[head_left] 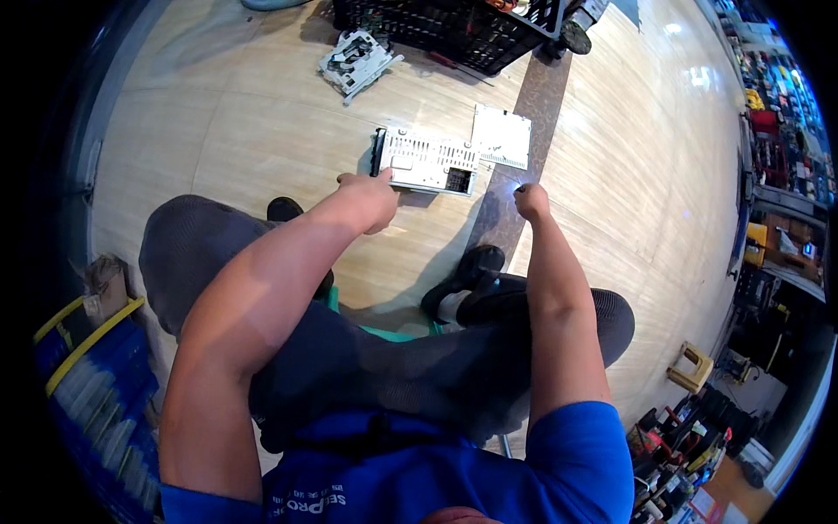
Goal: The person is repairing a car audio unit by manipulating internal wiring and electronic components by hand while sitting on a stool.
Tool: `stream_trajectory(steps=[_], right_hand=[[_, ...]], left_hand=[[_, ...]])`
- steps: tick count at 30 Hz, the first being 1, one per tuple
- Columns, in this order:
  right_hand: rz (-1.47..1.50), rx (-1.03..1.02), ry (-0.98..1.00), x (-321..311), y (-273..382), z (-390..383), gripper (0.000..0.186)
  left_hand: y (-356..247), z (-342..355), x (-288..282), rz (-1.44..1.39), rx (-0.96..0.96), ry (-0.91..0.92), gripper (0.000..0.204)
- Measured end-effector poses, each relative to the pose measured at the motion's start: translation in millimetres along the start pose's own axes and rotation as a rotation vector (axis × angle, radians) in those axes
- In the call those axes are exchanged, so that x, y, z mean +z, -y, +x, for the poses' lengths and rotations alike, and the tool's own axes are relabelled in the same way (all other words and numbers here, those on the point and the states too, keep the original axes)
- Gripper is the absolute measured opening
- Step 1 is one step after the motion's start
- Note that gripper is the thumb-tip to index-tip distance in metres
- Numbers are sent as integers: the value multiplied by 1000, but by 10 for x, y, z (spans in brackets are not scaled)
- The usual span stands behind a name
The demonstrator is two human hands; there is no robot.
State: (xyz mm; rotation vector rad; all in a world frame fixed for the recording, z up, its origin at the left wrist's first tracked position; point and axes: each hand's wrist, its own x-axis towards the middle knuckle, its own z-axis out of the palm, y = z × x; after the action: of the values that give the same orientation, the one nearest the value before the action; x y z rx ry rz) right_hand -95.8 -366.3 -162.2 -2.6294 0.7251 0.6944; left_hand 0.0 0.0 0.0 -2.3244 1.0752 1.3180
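A silver metal electronic unit point(421, 157) with a slotted top and black front lies on the floor. My left hand point(369, 196) is at its near left corner, fingers bent against it. My right hand point(532, 201) is closed around what looks like a thin tool, with a small bluish-white glow at its fingertips, right of the unit. A flat white metal plate point(501, 133) lies just behind the unit on the right. Farther back rests a white mechanism point(354, 63) with an open frame.
A black plastic crate point(445, 35) stands at the back, a red-handled tool beside it. Crowded shelves point(777, 113) line the right wall, with piled tools point(676, 454) lower right. Blue-and-yellow bins point(92, 367) stand at left. My bent legs and a green seat are below my hands.
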Motion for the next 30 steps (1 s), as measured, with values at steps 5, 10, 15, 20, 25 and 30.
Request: stream_trajectory(steps=[5, 10, 15, 20, 25, 30], right_hand=[[37, 50, -114, 313, -280, 345, 22], [41, 146, -182, 561, -239, 522, 23], [145, 242, -215, 500, -462, 658, 24], [243, 253, -327, 388, -287, 766, 24], [363, 142, -367, 335, -201, 1079, 22], [292, 78, -336, 260, 150, 1166, 22]], left_hand=[[-57, 82, -18, 19, 13, -66, 42], [-46, 103, 55, 74, -13, -48, 49], [-82, 115, 58, 29, -17, -99, 53], [-56, 113, 135, 21, -9, -129, 57], [-64, 112, 63, 10, 34, -101, 58], [-45, 82, 126, 4, 28, -158, 58]])
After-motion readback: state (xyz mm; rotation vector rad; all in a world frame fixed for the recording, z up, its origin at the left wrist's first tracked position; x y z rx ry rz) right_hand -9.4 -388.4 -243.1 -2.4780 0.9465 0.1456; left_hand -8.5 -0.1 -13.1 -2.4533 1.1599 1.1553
